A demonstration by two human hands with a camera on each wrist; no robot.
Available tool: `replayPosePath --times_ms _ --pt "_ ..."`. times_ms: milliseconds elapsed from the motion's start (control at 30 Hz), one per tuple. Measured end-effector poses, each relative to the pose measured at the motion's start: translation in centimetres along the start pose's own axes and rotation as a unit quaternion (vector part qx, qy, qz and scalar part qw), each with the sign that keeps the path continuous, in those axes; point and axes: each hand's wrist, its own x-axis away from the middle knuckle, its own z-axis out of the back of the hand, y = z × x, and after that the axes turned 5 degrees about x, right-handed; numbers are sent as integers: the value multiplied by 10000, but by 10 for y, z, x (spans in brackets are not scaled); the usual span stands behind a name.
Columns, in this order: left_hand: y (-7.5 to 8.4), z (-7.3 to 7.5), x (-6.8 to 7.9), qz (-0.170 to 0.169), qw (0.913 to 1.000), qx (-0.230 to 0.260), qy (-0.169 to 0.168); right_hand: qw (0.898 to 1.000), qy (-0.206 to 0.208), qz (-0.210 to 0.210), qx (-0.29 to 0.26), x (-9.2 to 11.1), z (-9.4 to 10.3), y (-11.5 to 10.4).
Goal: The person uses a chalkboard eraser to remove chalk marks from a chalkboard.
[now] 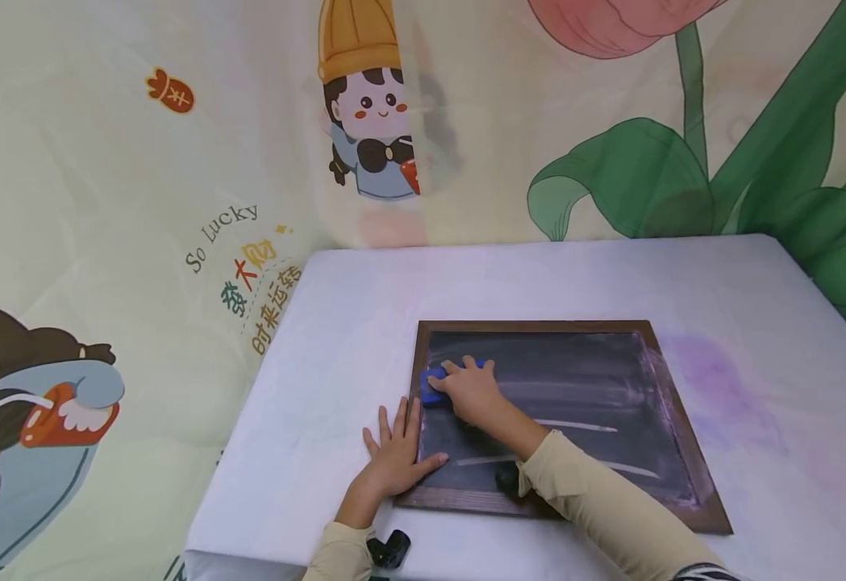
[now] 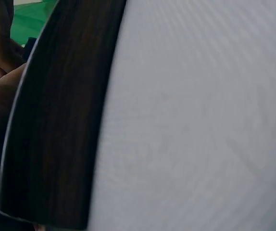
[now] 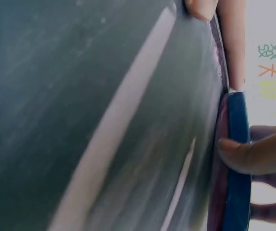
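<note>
A chalkboard (image 1: 568,355) in a brown wooden frame lies on the white table. Near its left side my right hand (image 1: 475,393) grips a blue chalkboard eraser (image 1: 433,389) against the dark surface. In the right wrist view the thumb lies along the edge of the eraser (image 3: 237,192), whose pad touches the board. White chalk lines (image 3: 114,120) cross the surface beside it. My left hand (image 1: 395,460) rests with spread fingers on the board's left frame edge, thumb over the board. The left wrist view shows the dark wooden frame (image 2: 61,115) close up.
The white tablecloth (image 1: 335,355) surrounds the board, with a purple stain (image 1: 713,379) to its right. Black wrist devices (image 1: 389,550) sit at both forearms. A printed cloth backdrop (image 1: 481,121) hangs behind and to the left.
</note>
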Motion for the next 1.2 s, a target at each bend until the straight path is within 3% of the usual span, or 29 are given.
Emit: replayPosePath --times_ms 400,800,933,1067,1200 --pt "5 2 -8 -39 10000 -57 27 9957 464 -149 -782 13 -12 29" --pt "1 4 0 27 10000 27 -5 9899 1121 -614 -620 95 -32 123" --pt "-1 3 2 -21 10000 89 -7 9882 1167 -753 -648 122 -38 150" --pt "-2 1 3 -25 9999 145 -69 9878 1116 -799 -732 137 -41 169" --pt "-3 0 2 -31 9998 203 -70 9876 1132 -744 -798 140 -42 178"
